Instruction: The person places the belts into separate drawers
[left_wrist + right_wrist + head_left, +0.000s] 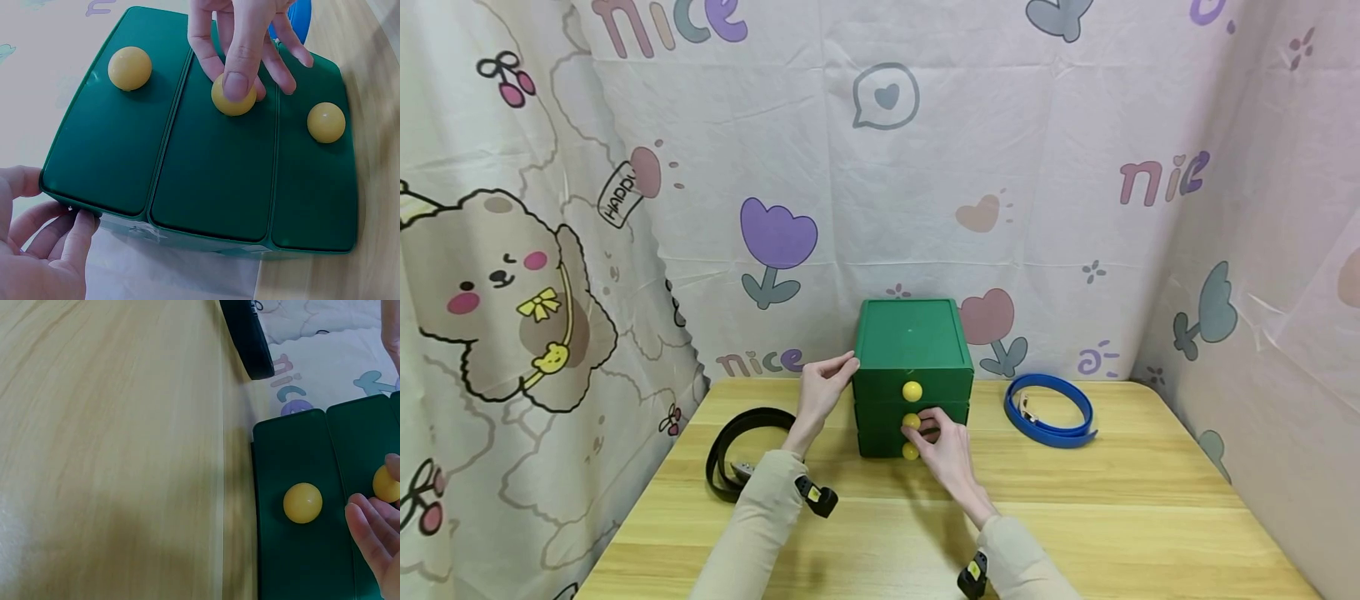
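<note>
A small green drawer box (913, 333) with three stacked drawers stands on the table, each drawer front bearing a round yellow knob. My right hand (946, 450) pinches the middle knob (232, 103) between thumb and fingers. Its drawer front (212, 181) lies level with those beside it in the left wrist view. At the box's upper left front corner, my left hand (824, 387) grips the edge, with fingers curled along the side (47, 240). The top knob (912, 391) and bottom knob (302, 503) are untouched.
A coiled black belt (718, 450) with a metal buckle lies on the wooden table (1120, 517), left of the box, partly behind the left forearm. To the right is a coiled blue belt (1049, 437). A printed cloth (887, 167) hangs behind the table.
</note>
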`<state>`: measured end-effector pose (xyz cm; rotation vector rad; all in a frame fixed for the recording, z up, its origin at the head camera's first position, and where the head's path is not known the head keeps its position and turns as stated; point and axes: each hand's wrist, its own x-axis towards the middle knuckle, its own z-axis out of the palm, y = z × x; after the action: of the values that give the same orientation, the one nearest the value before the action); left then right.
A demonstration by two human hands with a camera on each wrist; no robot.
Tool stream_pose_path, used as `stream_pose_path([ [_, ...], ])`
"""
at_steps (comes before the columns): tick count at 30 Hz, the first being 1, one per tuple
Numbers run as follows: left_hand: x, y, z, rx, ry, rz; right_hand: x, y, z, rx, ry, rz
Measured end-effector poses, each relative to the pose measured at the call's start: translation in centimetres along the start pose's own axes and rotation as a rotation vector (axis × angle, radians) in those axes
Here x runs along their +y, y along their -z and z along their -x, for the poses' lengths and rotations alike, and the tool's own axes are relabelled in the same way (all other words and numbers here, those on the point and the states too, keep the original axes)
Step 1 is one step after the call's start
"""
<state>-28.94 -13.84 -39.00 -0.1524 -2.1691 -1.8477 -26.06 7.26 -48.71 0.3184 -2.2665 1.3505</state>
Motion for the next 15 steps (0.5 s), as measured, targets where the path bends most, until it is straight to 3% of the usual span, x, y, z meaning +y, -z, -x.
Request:
stream_pose_path([
  [15,0.12,0.01,0.00,-0.002,0.004,0.026,-0.19,-0.05,0.01,0.007,-0.010,-0.001],
])
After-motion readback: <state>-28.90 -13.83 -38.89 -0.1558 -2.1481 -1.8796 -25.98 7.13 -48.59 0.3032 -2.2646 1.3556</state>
